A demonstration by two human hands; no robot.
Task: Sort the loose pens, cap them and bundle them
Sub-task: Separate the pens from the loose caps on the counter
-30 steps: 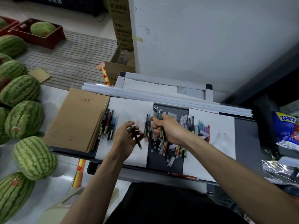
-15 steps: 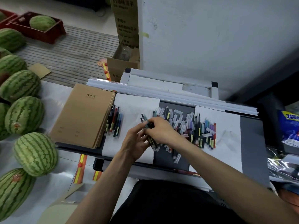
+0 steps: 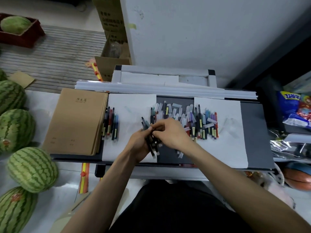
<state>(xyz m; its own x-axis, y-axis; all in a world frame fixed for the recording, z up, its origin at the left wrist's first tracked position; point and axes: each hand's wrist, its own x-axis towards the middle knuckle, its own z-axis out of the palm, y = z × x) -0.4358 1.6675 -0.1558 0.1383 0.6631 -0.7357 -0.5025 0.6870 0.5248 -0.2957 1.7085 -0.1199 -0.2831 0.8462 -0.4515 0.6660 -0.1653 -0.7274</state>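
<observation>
Left hand (image 3: 138,144) and right hand (image 3: 170,133) have come together, both gripping the pen bunch (image 3: 154,148). Loose pens (image 3: 198,121) sit at 2 o'clock.

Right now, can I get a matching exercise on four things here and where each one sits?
1. brown paper notebook
2. row of sorted coloured pens
3. bunch of dark pens
4. clear plastic caps

A. scattered, mostly on the dark strip
B. gripped by left hand and right hand
C. far left of the desk
D. on white paper beside the notebook

Pairs: 1-C, 2-D, 3-B, 4-A
</observation>
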